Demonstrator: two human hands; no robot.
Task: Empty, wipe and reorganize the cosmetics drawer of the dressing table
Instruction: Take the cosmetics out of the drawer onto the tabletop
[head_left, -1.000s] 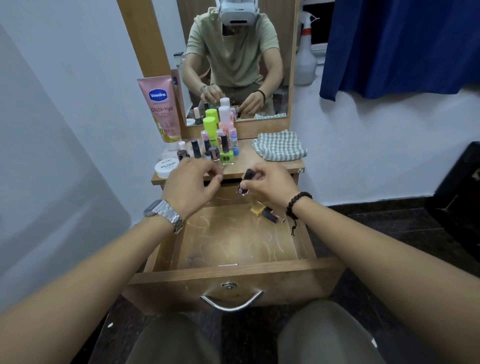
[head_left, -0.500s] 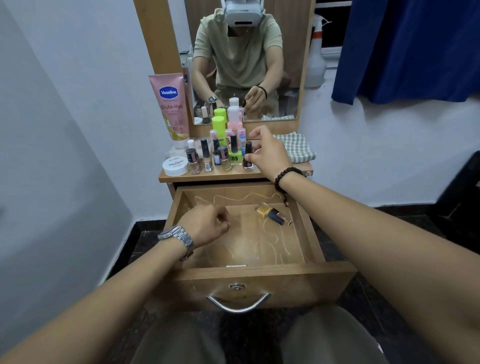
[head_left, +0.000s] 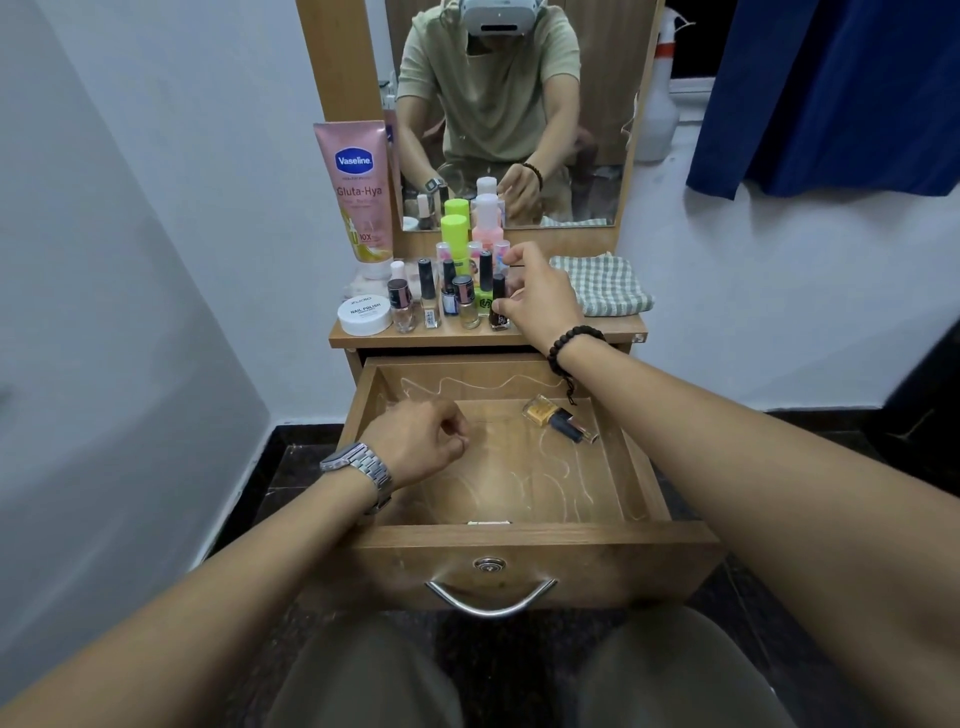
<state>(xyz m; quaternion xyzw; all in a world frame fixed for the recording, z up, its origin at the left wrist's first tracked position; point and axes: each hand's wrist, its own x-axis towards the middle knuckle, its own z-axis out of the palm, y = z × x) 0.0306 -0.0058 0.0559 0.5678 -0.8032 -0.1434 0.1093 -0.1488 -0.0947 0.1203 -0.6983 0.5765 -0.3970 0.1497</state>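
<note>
The pulled-out wooden drawer (head_left: 519, 540) under the tabletop is almost bare; one gold-filled nail polish bottle with a dark cap (head_left: 558, 417) lies on its side near the back right corner, as it did half a second ago. The right hand (head_left: 540, 296) has stayed at the dark nail polish bottle (head_left: 499, 306) on the wooden dressing tabletop (head_left: 571, 332), fingertips pinching it. The left hand (head_left: 423, 441) hovers loosely curled, holding nothing, over the drawer's left side. A folded green checked cloth (head_left: 608, 291) lies just right.
</note>
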